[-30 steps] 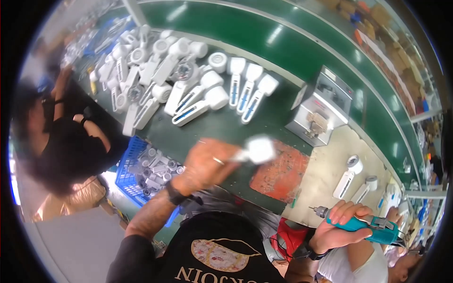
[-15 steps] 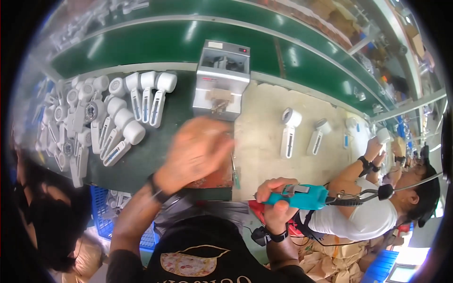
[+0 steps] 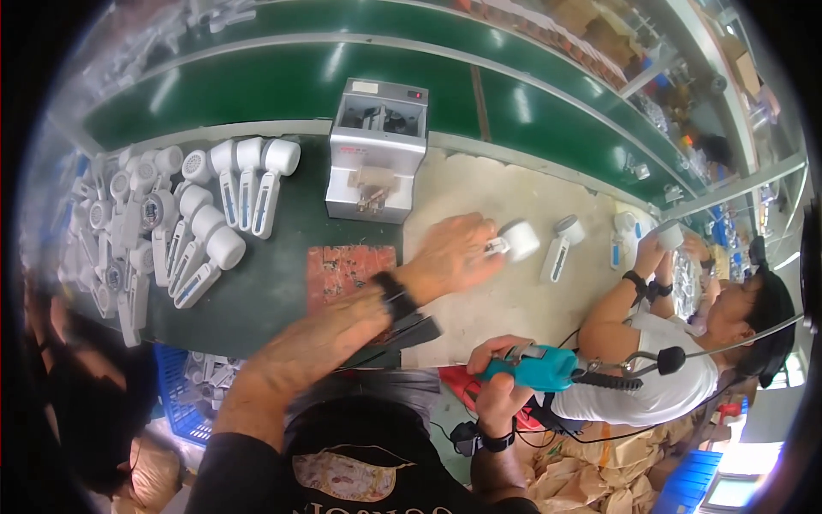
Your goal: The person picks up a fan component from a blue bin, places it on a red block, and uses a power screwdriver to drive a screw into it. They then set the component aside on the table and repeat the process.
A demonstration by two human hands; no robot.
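My left hand (image 3: 454, 257) reaches across my front to the right. Its fingers are closed round the handle of a white shower head (image 3: 519, 240), and the round head sticks out past the fingertips. Most of the handle is hidden by the hand. Lower right, my right hand (image 3: 498, 377) grips a teal electric screwdriver (image 3: 541, 369), which lies sideways and hangs from a metal hook with a coiled black cord. Its tip is not clearly visible. Another white shower head (image 3: 562, 248) lies on the beige sheet (image 3: 488, 308) just right of my left hand.
A grey screw feeder (image 3: 377, 154) stands at the back. Many white shower heads (image 3: 197, 231) crowd the table's left side. A worn red mat (image 3: 351, 272) lies near my left wrist. A blue crate (image 3: 181, 403) sits lower left. A co-worker (image 3: 668, 343) works at right.
My left hand has moved right from in front of the screw feeder and taken hold of the nearer shower head, whose handle has turned toward me and left. My right hand keeps the screwdriver.
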